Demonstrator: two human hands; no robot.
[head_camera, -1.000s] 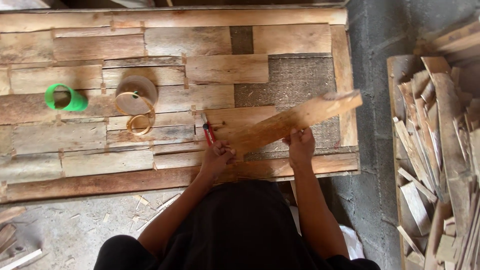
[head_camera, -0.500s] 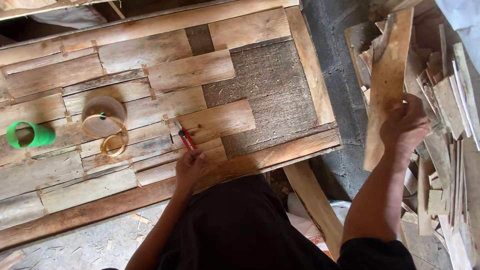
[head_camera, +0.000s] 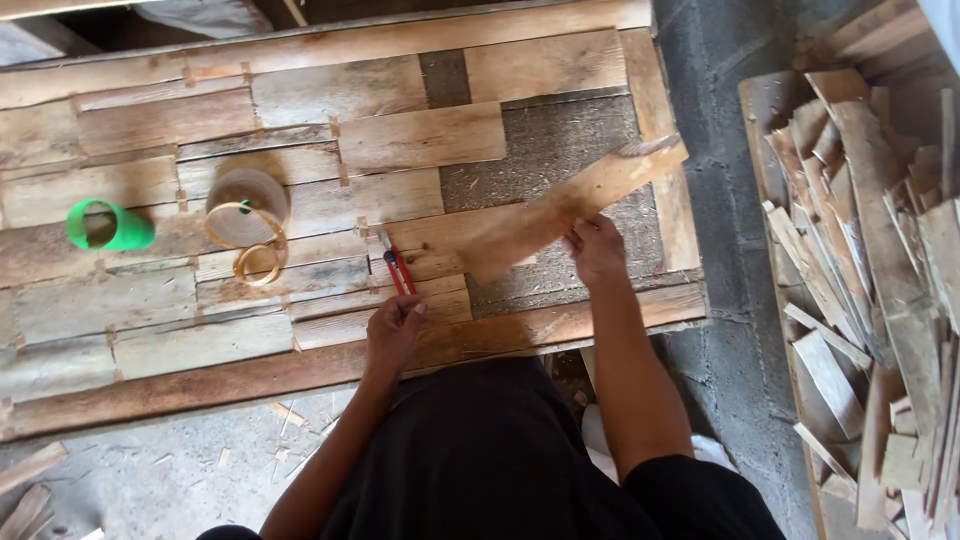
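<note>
A large wooden panel (head_camera: 300, 370) covered with rows of weathered planks lies flat before me. Its right part shows a bare grey backing (head_camera: 560, 150). My right hand (head_camera: 595, 250) grips a long light plank (head_camera: 570, 205), held slanted over the bare area. My left hand (head_camera: 395, 325) rests on the lower planks and holds a red-handled tool (head_camera: 398, 268) that points away from me.
A green cup (head_camera: 108, 226) lies on its side at the panel's left. A roll of brown tape (head_camera: 250, 200) with loose loops sits near the middle. A crate of several wood offcuts (head_camera: 870, 280) stands on the concrete floor to the right.
My right hand swung out to the offcut pile on the right and has come back with a plank, now held slanted over the bare backing. The left hand stayed in place.
</note>
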